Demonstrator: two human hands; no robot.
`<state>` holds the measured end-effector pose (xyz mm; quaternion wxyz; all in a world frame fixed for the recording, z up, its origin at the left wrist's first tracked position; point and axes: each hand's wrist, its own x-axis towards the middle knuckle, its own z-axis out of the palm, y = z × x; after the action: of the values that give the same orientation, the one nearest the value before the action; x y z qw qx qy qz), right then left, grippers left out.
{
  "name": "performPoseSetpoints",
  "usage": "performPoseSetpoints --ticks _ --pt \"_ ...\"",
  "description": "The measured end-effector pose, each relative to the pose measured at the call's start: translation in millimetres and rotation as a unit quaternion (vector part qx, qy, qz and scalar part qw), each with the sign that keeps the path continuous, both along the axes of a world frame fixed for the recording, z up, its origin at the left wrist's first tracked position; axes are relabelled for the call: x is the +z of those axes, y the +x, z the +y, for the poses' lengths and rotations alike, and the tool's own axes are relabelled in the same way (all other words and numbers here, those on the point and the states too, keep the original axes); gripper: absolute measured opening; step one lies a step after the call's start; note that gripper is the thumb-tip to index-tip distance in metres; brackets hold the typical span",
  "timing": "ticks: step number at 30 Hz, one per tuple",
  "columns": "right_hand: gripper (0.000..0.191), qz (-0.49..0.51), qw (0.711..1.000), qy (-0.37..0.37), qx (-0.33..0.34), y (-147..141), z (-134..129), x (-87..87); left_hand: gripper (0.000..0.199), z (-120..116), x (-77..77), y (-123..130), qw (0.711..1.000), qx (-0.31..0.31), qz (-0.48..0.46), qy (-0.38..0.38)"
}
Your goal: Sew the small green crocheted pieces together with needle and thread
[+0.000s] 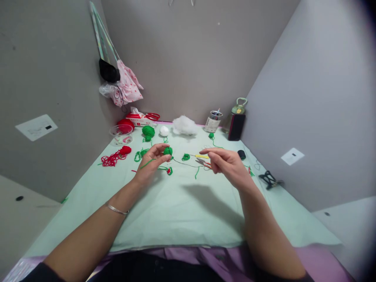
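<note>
Between the thumb and fingers of my left hand (pixel 150 164) is a small round green crocheted piece (pixel 168 151). A dark thread (pixel 188 163) runs from this piece rightward towards my right hand (pixel 225 162). My right hand is raised over the table with its index finger pointing left and the other fingers curled in; whatever they pinch is too small to make out. Below and left of it lie small scissors (pixel 202 162) with orange handles and a yellow-handled crochet hook (pixel 201 156). A green crocheted ring (pixel 185 157) lies between my hands. A red-and-green crocheted bit (pixel 169 171) rests below my left hand.
Green yarn balls (pixel 148 131), red yarn (pixel 113 158), a white ball (pixel 163 131) and white stuffing (pixel 185 126) lie farther back. A clear tub (pixel 121 137) and tissue box (pixel 136 119) stand left. A pen can (pixel 213 122), phone (pixel 236 127), black thread spool (pixel 241 154) and black clip (pixel 268 179) are right.
</note>
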<state>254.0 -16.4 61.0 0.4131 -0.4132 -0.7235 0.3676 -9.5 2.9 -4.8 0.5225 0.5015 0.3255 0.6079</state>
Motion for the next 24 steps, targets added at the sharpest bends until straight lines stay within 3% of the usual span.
performPoseSetpoints --ticks 2,6,9,12,17,24 --pt "0.039 0.033 0.999 -0.04 0.011 -2.4 3.2 -4.5 0.035 -2.9 2.7 2.6 1.0 -0.015 -0.015 -0.016" --pt "0.035 0.058 0.985 -0.125 0.107 -16.7 5.9 -17.1 0.038 -8.6 6.2 6.9 0.998 -0.042 -0.034 -0.032" --pt "0.031 0.08 0.977 -0.14 0.139 -30.9 3.3 -26.5 0.038 -10.1 4.8 8.1 0.997 -0.057 -0.019 -0.037" --pt "0.025 0.117 0.98 -0.116 0.112 -43.2 -2.2 -32.3 0.037 -9.5 1.2 8.0 0.997 -0.063 0.005 -0.039" --pt "0.018 0.088 0.996 -0.011 0.019 -51.2 -8.0 -33.8 0.035 -9.3 -1.7 9.1 0.998 -0.041 0.039 -0.027" --pt "0.02 0.045 0.998 -0.03 0.013 -53.8 -9.5 -38.1 0.034 -10.9 -1.6 10.5 0.998 -0.028 0.059 -0.018"
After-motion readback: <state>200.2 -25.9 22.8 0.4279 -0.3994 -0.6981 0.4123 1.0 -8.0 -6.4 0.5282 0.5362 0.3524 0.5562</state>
